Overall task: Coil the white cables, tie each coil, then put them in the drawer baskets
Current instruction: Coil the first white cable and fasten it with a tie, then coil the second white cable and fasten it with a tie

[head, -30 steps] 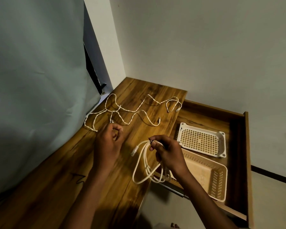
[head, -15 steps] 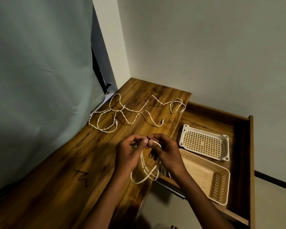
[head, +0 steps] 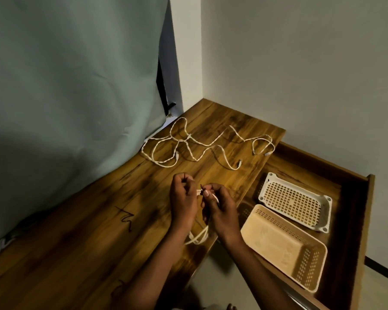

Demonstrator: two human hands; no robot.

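A coiled white cable (head: pixel 198 237) hangs below my hands over the table's near edge, its top hidden between them. My right hand (head: pixel 220 206) pinches the top of the coil together with a thin dark tie (head: pixel 202 189). My left hand (head: pixel 183 198) is curled right beside it, fingers closed at the coil's top. Loose white cables (head: pixel 188 148) lie tangled on the wooden table (head: pixel 76 242) farther back. Two baskets sit in the open drawer (head: pixel 356 220): a white one (head: pixel 295 202) and a beige one (head: pixel 282 245).
A grey-green cloth (head: pixel 65 86) hangs along the table's left side. White walls meet in the corner behind the table. A black scribble (head: pixel 124 218) marks the tabletop. Floor shows below the table's near edge.
My left hand came from the loose cables over to the coil and joined my right hand at its top. Both hands now work close together; the view shifted slightly.
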